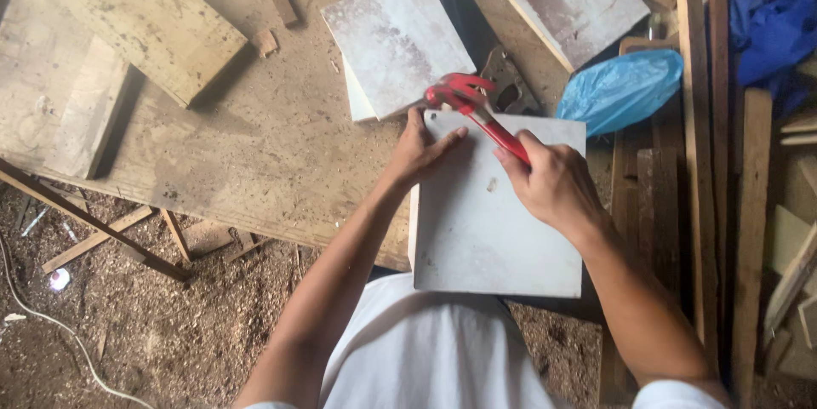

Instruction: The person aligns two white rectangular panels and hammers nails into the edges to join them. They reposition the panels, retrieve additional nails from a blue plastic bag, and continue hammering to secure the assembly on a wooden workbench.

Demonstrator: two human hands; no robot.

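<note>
Seen from above, a rough wooden workbench (255,137) fills the upper part of the view, and below its near edge lies a floor (170,324) covered in sawdust and wood scraps, with a white cable (42,315) trailing across it. At the bench's far left corner rests a thick worn plank (157,17). Near the middle of the far edge lie two stacked pale boards (396,39). A white square panel (494,205) overhangs the bench's near edge, reaching toward the person's white shirt. The left hand (421,149) lies flat with fingers spread on the panel's far left corner, pressing it down and gripping nothing. The right hand (553,183) is closed tightly around the handle of a red claw hammer (477,107), whose head sits at the panel's far edge. Further right, by the bench's right edge, lie a light blue plastic bag (621,90), upright wooden slats (749,205) and a dark blue cloth (774,26).
</note>
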